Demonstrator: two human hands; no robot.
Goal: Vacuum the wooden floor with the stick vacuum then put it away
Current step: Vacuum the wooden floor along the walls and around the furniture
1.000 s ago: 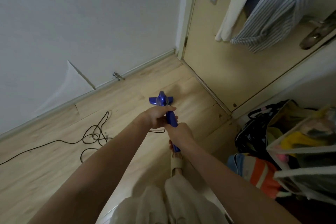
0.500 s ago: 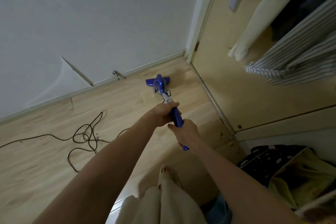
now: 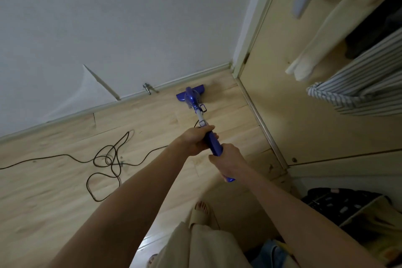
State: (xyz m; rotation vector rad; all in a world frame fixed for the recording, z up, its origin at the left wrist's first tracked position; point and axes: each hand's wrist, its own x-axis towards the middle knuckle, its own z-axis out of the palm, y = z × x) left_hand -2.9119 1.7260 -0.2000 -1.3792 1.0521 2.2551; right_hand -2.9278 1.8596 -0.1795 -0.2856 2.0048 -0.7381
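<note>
— Wooden floor, corner by the white wall; the stick vacuum has its head at the baseboard.

— Vacuuming, then. Left hand and right hand both have fingers wrapped round its handle. Next pull should steer clear of that power cord.

The person has bare arms with no sleeves showing, wears loose cream-coloured trousers, and has a tan open-toed slipper on one foot with toes peeking out.
</note>
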